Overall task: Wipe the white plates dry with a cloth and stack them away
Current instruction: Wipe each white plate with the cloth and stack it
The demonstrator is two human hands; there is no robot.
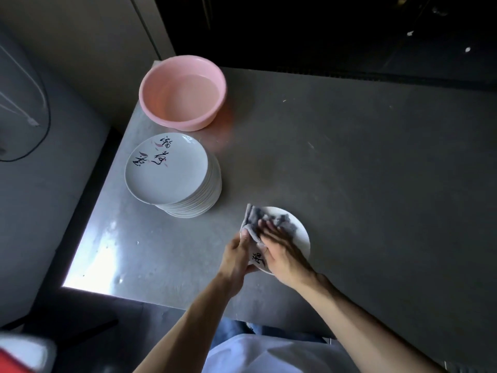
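One plate (302, 232) is mid-wipe, left hand (236, 254) pinching its rim, right hand (279, 251) spread flat on the cloth (252, 216); whether the stack (166, 170) is dried, I can't tell.

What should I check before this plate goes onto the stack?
1. Hold on the plate: the left hand grips its left rim. Ok.
2. Cloth contact: the right hand presses the grey cloth onto the plate's face with straight fingers. Ok.
3. Plate dry: cloth and hands cover much of it. Cannot tell.
4. Top of the stack: nothing lies on the top plate. Ok.
5. Path to the stack: only bare table lies between. Ok.
6. Pink basin: it stands behind the stack, apart from it. Ok.
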